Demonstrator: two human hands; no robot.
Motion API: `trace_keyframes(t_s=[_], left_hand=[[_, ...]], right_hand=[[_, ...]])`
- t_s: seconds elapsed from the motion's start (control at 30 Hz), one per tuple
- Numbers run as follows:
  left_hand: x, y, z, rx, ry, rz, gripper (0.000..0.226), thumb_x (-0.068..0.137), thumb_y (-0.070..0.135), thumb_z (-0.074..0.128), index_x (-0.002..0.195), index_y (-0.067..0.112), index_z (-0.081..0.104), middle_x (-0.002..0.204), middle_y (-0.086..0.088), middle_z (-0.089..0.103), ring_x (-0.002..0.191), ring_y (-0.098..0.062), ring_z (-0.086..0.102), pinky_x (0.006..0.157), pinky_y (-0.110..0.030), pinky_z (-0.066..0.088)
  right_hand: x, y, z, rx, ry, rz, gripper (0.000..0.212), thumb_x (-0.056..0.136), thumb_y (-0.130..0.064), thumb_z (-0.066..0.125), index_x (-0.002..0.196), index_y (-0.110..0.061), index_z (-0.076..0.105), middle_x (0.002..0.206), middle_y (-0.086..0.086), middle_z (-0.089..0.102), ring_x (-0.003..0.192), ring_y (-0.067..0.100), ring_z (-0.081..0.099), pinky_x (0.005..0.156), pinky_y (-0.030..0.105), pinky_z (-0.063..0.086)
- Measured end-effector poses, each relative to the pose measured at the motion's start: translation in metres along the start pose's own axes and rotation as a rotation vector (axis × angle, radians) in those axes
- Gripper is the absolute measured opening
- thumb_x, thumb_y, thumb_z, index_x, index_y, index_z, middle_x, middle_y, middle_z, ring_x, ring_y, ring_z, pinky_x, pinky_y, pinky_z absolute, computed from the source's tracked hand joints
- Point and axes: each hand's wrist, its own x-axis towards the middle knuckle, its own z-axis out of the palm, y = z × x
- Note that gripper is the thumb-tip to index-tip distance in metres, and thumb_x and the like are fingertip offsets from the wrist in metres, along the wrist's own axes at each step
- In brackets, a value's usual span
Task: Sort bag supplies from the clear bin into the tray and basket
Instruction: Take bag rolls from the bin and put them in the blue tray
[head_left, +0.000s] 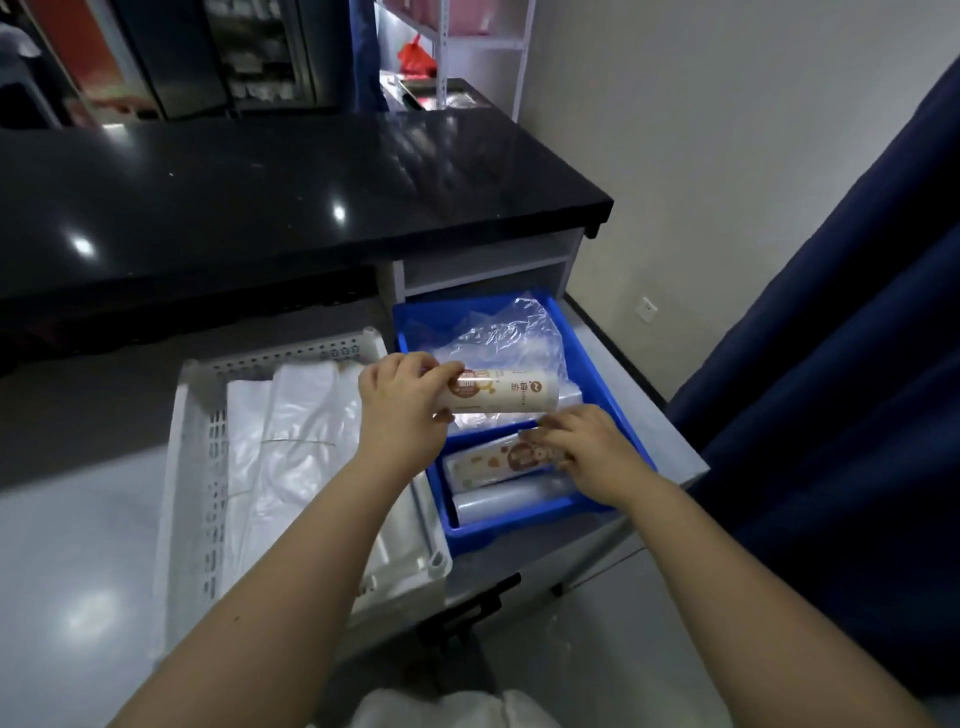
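Grey floor and a pale wall frame a low grey shelf under a black counter (291, 187). On the shelf sit two containers side by side: a white perforated basket (208, 467) on the left, holding folded white bags (291, 441), and a blue tray (613, 395) on the right, holding crumpled clear film (509, 338) at its far end. No clear bin is visible.

Two bare arms reach in from below. The left hand (402, 400) is closed around one end of a roll (511, 392), a cream-labelled tube of bags, held above the tray's middle. Its long axis runs left to right, with the free end pointing right, away from the palm.

The right hand (587, 447) lies just beneath and to the right, inside the tray's near compartment. Its fingers rest, loosely curled, on a second roll (488, 462) lying flat, also running left to right; I cannot tell whether they grip it. A plain clear roll (509, 501) lies beside it, nearer the person.

The raised roll probably goes down next, parallel to its neighbours; the right hand is nearer that spot.
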Motion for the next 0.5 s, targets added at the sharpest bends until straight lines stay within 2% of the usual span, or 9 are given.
trace_keyframes(t_s=[0.1,0.23,0.37,0.5], left_hand=[[0.011,0.006,0.017,-0.006,-0.008,-0.023,0.059,0.063,0.021,0.082,0.118,0.029,0.062,0.111,0.000,0.061,0.106,-0.029,0.048,0.088,-0.041,0.028],[0.021,0.012,0.028,0.014,0.020,-0.080,0.059,0.063,0.021,0.083,0.118,0.026,0.064,0.111,-0.002,0.061,0.106,-0.030,0.049,0.089,-0.044,0.031],[0.023,0.020,0.034,0.058,0.052,-0.163,0.061,0.059,0.020,0.084,0.117,0.025,0.065,0.109,-0.003,0.062,0.104,-0.032,0.051,0.089,-0.046,0.032],[0.016,0.027,0.039,0.101,0.086,-0.213,0.060,0.060,0.018,0.083,0.118,0.024,0.064,0.110,-0.005,0.062,0.105,-0.032,0.050,0.087,-0.046,0.033]], right_hand=[[0.007,0.006,0.002,0.072,-0.054,-0.023,0.052,0.079,-0.016,0.069,0.126,-0.035,0.056,0.128,-0.005,0.055,0.121,0.021,0.040,0.105,0.038,0.032],[0.018,0.005,-0.003,0.138,-0.099,-0.169,0.041,0.080,-0.017,0.067,0.119,-0.027,0.063,0.117,-0.004,0.058,0.109,0.017,0.047,0.095,0.033,0.041],[0.025,-0.004,-0.006,-0.036,-0.346,-0.302,0.033,0.085,-0.038,0.062,0.114,-0.023,0.064,0.114,-0.001,0.061,0.101,0.021,0.049,0.088,0.041,0.045],[0.030,-0.005,-0.007,-0.166,-0.531,-0.299,0.038,0.089,-0.040,0.056,0.121,-0.019,0.058,0.132,0.006,0.049,0.111,0.028,0.043,0.090,0.044,0.044]])
